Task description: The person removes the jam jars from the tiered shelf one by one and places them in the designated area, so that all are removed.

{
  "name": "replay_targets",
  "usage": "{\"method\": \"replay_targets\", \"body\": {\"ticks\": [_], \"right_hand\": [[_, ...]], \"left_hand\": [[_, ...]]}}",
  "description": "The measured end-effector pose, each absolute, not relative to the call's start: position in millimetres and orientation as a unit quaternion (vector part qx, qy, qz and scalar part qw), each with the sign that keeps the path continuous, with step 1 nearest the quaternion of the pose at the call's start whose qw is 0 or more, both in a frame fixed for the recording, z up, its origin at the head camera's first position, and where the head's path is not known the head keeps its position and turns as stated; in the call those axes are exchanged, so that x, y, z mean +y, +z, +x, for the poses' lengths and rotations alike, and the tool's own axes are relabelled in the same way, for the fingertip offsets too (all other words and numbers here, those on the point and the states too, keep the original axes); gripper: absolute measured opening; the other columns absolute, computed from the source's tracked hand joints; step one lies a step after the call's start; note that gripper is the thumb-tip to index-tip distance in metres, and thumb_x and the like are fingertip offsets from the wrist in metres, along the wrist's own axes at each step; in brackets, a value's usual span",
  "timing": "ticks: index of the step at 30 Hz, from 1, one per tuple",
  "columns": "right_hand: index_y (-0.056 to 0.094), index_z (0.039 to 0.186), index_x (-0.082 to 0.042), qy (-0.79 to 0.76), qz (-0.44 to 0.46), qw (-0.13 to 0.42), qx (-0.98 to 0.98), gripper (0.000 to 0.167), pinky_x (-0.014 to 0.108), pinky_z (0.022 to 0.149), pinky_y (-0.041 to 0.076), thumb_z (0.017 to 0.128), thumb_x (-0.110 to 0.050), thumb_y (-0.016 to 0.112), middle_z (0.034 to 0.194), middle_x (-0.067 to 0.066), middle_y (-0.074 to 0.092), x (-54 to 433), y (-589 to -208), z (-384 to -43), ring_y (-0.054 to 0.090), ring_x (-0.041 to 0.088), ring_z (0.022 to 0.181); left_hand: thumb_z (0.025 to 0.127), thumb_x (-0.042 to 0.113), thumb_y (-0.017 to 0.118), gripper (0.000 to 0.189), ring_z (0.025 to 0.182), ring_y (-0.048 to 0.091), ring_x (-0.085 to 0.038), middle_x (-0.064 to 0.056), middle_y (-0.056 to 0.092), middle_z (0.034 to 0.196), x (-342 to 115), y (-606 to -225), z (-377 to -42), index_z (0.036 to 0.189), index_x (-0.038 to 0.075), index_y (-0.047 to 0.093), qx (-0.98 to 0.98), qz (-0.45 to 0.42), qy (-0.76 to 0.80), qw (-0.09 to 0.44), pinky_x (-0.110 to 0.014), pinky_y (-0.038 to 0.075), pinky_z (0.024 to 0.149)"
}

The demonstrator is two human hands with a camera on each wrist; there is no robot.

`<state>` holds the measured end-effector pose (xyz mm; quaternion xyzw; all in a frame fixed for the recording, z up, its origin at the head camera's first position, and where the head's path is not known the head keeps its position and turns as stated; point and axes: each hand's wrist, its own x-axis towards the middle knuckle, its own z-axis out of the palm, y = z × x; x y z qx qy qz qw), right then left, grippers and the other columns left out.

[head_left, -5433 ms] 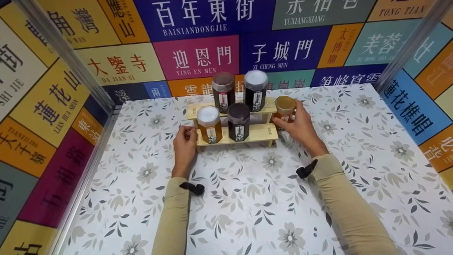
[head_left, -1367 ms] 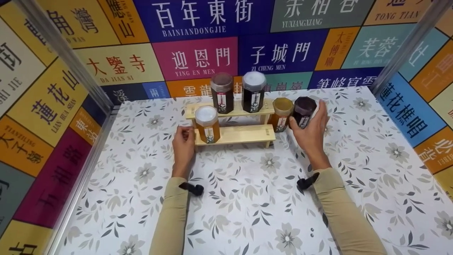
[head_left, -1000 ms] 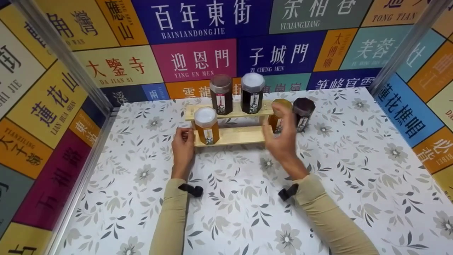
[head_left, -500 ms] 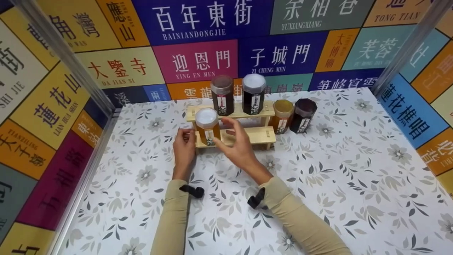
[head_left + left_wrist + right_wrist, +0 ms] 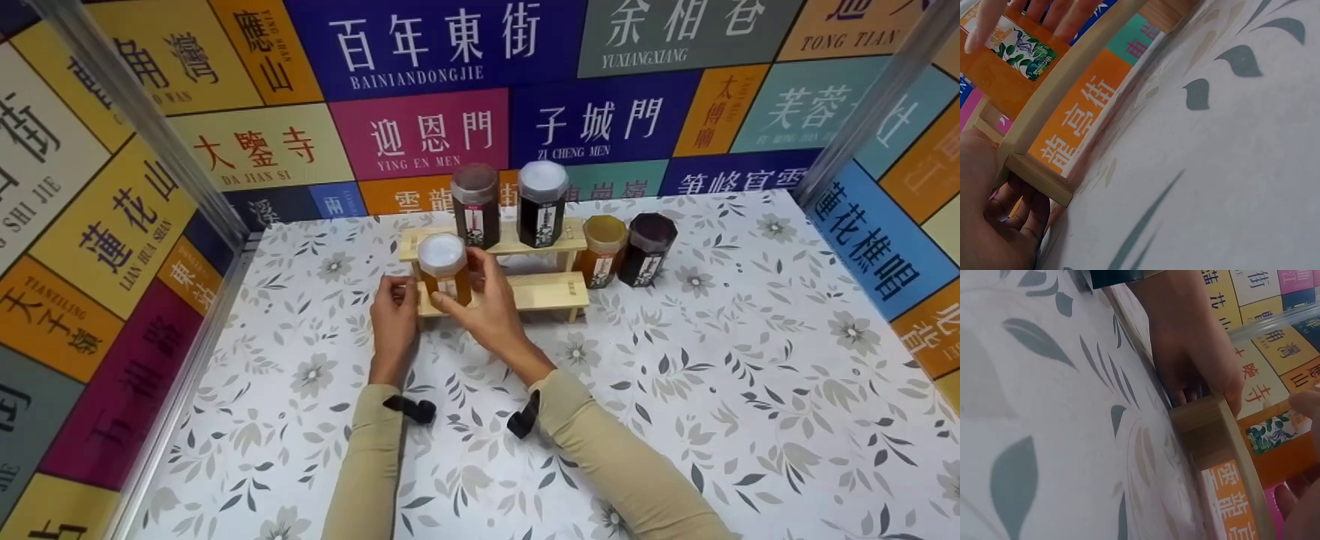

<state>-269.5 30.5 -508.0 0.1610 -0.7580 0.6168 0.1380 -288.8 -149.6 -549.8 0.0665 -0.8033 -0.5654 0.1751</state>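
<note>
The amber faceted jar (image 5: 443,261), white-lidded, with a leafy label (image 5: 1026,53), stands upright at the left end of the lower step of a pale wooden two-step stand (image 5: 544,291), near the worktop's (image 5: 465,420) back edge.

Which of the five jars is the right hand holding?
The amber jar with the white lid, alone on the lower wooden step. The other amber jar has a yellow lid; the remaining three jars are dark.

Wall panels (image 5: 442,45): BAINIANDONGJIE, YUXIANGXIANG, YING EN MEN | amber jar label (image 5: 1027,53): unreadable
</note>
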Motion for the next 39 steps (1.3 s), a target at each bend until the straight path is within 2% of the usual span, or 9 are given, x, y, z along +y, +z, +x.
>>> {"method": "replay_targets", "body": {"ticks": [6, 13, 16, 22, 27, 32, 39], "right_hand": [[0.049, 0.154, -0.011, 0.588, 0.168, 0.143, -0.778, 0.082, 0.041, 0.107, 0.059, 0.088, -0.033, 0.092, 0.145, 0.010, 0.061, 34.1, -509.9, -272.6, 0.067, 0.026, 0.126], [0.052, 0.149, -0.008, 0.561, 0.177, 0.167, -0.791, 0.080, 0.044, 0.099, 0.062, 0.086, -0.034, 0.094, 0.139, 0.010, 0.064, 37.5, -510.3, -274.6, 0.070, 0.026, 0.119], [0.050, 0.150, -0.007, 0.564, 0.178, 0.162, -0.790, 0.081, 0.042, 0.102, 0.061, 0.086, -0.033, 0.093, 0.141, 0.011, 0.062, 36.3, -510.2, -276.0, 0.069, 0.027, 0.121], [0.048, 0.154, -0.012, 0.592, 0.169, 0.134, -0.777, 0.086, 0.046, 0.112, 0.057, 0.085, -0.034, 0.095, 0.148, 0.011, 0.060, 33.3, -513.6, -277.6, 0.067, 0.030, 0.129], [0.053, 0.151, -0.012, 0.586, 0.158, 0.143, -0.782, 0.082, 0.045, 0.108, 0.058, 0.084, -0.035, 0.096, 0.146, 0.010, 0.063, 37.6, -513.6, -272.4, 0.070, 0.030, 0.126], [0.055, 0.149, -0.007, 0.582, 0.154, 0.154, -0.784, 0.083, 0.040, 0.104, 0.061, 0.081, -0.028, 0.097, 0.144, 0.013, 0.063, 47.8, -511.4, -265.6, 0.070, 0.031, 0.124], [0.054, 0.149, -0.008, 0.596, 0.136, 0.136, -0.779, 0.083, 0.045, 0.105, 0.060, 0.080, -0.026, 0.098, 0.144, 0.013, 0.062, 79.7, -508.9, -259.7, 0.066, 0.030, 0.127]], "left_hand": [[0.112, 0.028, 0.062, 0.022, 0.086, 0.066, -0.020, -0.009, 0.070, 0.100, -148.3, -550.5, -288.4, 0.119, 0.009, 0.068, -0.804, 0.070, -0.563, 0.178, -0.028, 0.053, 0.067], [0.111, 0.027, 0.062, 0.021, 0.087, 0.066, -0.021, -0.011, 0.071, 0.100, -149.3, -551.1, -291.0, 0.118, 0.007, 0.068, -0.804, 0.072, -0.562, 0.182, -0.029, 0.053, 0.068], [0.111, 0.027, 0.062, 0.022, 0.087, 0.066, -0.021, -0.011, 0.070, 0.100, -150.2, -550.5, -291.8, 0.118, 0.007, 0.067, -0.803, 0.076, -0.563, 0.180, -0.030, 0.053, 0.069], [0.111, 0.026, 0.062, 0.021, 0.087, 0.065, -0.021, -0.010, 0.069, 0.101, -149.4, -552.4, -290.6, 0.119, 0.008, 0.067, -0.802, 0.077, -0.565, 0.177, -0.030, 0.053, 0.067], [0.111, 0.026, 0.062, 0.020, 0.086, 0.066, -0.021, -0.010, 0.070, 0.100, -148.3, -554.0, -289.3, 0.119, 0.008, 0.068, -0.804, 0.072, -0.562, 0.177, -0.029, 0.053, 0.068], [0.111, 0.026, 0.061, 0.021, 0.091, 0.067, -0.022, -0.012, 0.072, 0.104, -148.7, -552.6, -289.7, 0.119, 0.008, 0.068, -0.809, 0.069, -0.557, 0.177, -0.029, 0.053, 0.073], [0.110, 0.024, 0.062, 0.019, 0.089, 0.066, -0.021, -0.011, 0.072, 0.103, -150.3, -549.6, -290.2, 0.118, 0.007, 0.068, -0.808, 0.073, -0.557, 0.178, -0.029, 0.052, 0.074]]}}
